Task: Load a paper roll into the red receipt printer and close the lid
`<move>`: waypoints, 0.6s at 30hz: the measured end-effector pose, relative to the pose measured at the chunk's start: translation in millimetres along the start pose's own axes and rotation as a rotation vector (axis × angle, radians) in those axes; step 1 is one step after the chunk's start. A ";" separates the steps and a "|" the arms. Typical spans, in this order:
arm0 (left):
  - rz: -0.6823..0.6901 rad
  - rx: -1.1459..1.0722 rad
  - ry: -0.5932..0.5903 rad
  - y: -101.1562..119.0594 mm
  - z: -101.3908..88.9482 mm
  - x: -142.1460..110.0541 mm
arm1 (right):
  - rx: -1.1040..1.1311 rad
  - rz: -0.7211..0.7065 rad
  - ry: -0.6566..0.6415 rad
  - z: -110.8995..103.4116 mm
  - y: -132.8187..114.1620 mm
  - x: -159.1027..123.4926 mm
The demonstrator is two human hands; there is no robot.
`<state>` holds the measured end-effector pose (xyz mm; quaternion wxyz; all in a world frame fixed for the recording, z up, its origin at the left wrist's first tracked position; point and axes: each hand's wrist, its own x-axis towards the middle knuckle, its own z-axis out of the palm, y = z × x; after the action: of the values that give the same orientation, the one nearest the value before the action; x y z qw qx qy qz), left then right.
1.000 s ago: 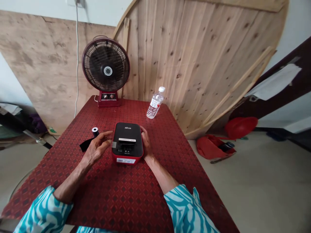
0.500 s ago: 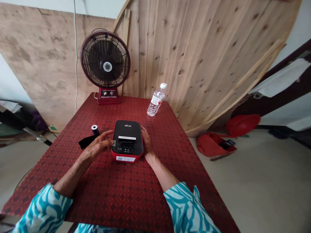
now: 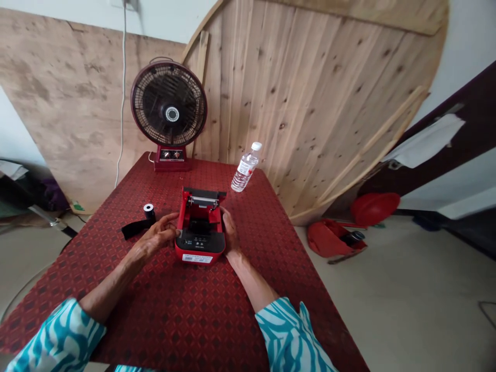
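A small red and black label printer sits in the middle of the red patterned table, its lid standing open and the red inside showing. My left hand presses against the printer's left side with curled fingers. My right hand holds its right side. A small black roll with a white end and a loose black strip lie on the table just left of my left hand.
A dark red table fan stands at the table's far edge. A clear water bottle stands at the far right. Wooden boards lean on the wall behind. A red bag and red helmet lie on the floor right.
The printer's black lid was closed before and now stands open at the back. Both hands stayed at the printer's sides.
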<state>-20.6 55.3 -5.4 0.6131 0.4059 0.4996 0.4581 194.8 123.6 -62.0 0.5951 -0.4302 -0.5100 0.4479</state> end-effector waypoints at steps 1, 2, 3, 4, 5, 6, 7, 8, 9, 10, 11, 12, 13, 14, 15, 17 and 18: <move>0.002 0.002 0.001 0.3 0.4 -0.5 | 0.005 0.000 -0.005 -0.6 1.6 0.7; 0.002 0.004 0.004 0.6 1.0 -0.9 | 0.006 -0.003 -0.011 -1.1 3.3 1.5; 0.002 0.008 0.005 0.8 1.8 -1.4 | 0.004 -0.008 -0.018 -1.4 4.8 2.3; 0.003 0.012 0.004 1.0 2.5 -1.8 | 0.003 -0.014 -0.027 -1.4 6.0 2.9; 0.008 0.018 0.002 1.2 2.9 -2.3 | 0.007 -0.018 -0.032 -1.3 6.8 3.3; 0.014 0.034 0.003 1.7 2.8 -2.8 | 0.015 -0.021 -0.035 -0.9 7.1 3.6; 0.023 0.064 0.006 2.8 2.0 -3.4 | 0.026 -0.022 -0.034 -0.4 6.7 3.6; 0.038 0.116 0.016 4.9 0.6 -4.3 | 0.038 -0.020 -0.029 0.2 5.9 3.5; 0.059 0.193 0.027 8.3 -1.1 -5.5 | 0.049 -0.017 -0.022 0.9 4.8 3.2; 0.094 0.296 0.043 13.2 -2.7 -6.8 | 0.057 -0.014 -0.016 1.5 3.5 2.9; 0.146 0.423 0.057 19.8 -3.6 -8.3 | 0.062 -0.012 -0.014 2.0 2.4 2.7; 0.214 0.562 0.061 27.8 -3.2 -9.5 | 0.069 -0.009 -0.013 2.5 1.7 2.6; 0.291 0.704 0.057 36.9 -1.0 -10.0 | 0.080 -0.004 -0.012 3.0 1.6 2.8; 0.367 0.843 0.043 46.3 3.4 -9.3 | 0.094 0.003 -0.011 3.4 2.1 3.1; 0.432 0.971 0.006 55.2 9.8 -7.0 | 0.111 0.010 -0.011 3.8 3.1 3.7; 0.486 1.189 -0.084 68.8 27.1 3.7 | 0.153 0.026 -0.013 4.5 6.4 5.0; 0.469 1.298 -0.140 72.5 36.4 11.9 | 0.173 0.035 -0.015 4.8 8.2 5.6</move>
<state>4.8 83.5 67.3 0.1617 0.8163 0.5311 0.1596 189.7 131.3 -68.2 0.6183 -0.3826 -0.4662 0.5040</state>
